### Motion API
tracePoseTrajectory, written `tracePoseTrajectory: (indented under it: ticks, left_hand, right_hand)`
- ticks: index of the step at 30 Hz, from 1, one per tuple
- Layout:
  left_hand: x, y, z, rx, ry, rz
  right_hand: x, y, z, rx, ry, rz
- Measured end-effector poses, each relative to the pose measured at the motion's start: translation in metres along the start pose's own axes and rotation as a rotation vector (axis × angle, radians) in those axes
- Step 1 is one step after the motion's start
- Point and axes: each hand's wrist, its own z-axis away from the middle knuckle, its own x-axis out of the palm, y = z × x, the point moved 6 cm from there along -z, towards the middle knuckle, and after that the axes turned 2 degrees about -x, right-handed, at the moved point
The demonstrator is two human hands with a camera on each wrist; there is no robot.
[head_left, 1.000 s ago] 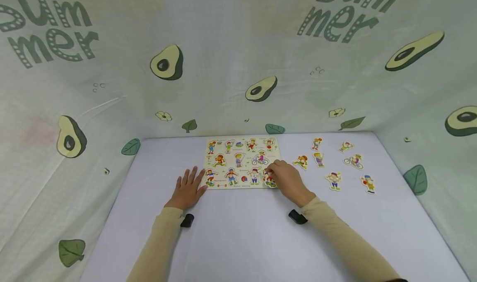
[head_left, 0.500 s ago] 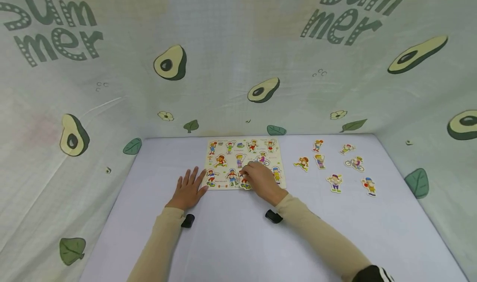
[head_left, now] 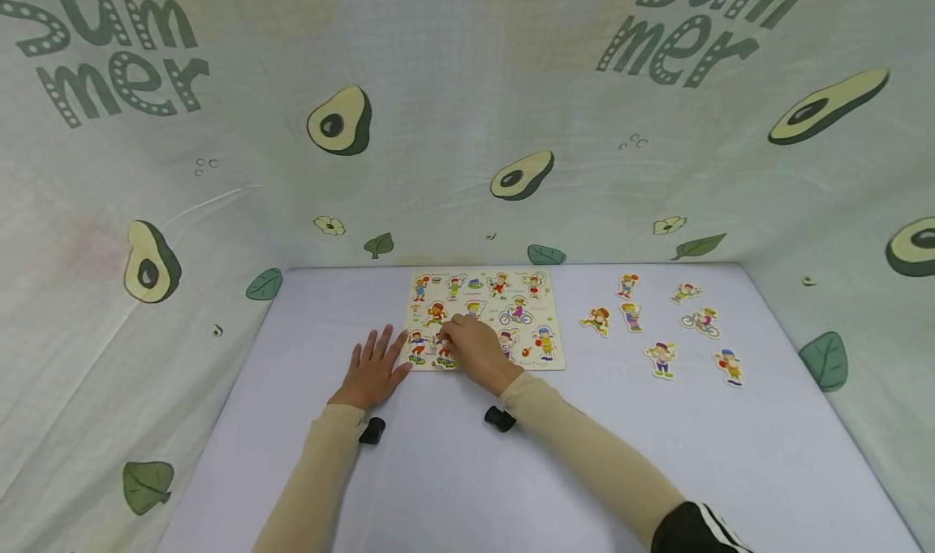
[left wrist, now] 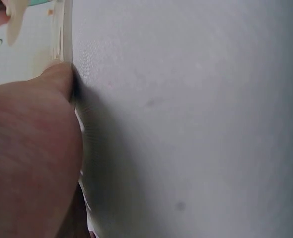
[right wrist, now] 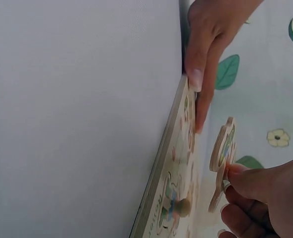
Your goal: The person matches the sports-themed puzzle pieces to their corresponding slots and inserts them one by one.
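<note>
Puzzle piece point(right wrist: 222, 153), face partly hidden by right hand point(head_left: 478, 350) pinching it; wooden, pale-edged, colour-printed. Left hand point(head_left: 372, 372): fingers spread, at eight o'clock of puzzle board point(head_left: 549, 313).

Soft, even light is washing the head view; the left wrist view is running dimmer, dark shadow lying beside the left hand point(left wrist: 30, 158), the table point(left wrist: 201, 124) looking blurred.
</note>
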Motion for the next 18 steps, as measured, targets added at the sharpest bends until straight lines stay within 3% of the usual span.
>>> tracePoseTrajectory:
  ticks: [18]
  left_hand:
    - [-0.002,0.001,0.000,0.002,0.003,-0.009]
  right_hand:
    - [0.034,-0.014,-0.031,0.024,-0.053,0.069]
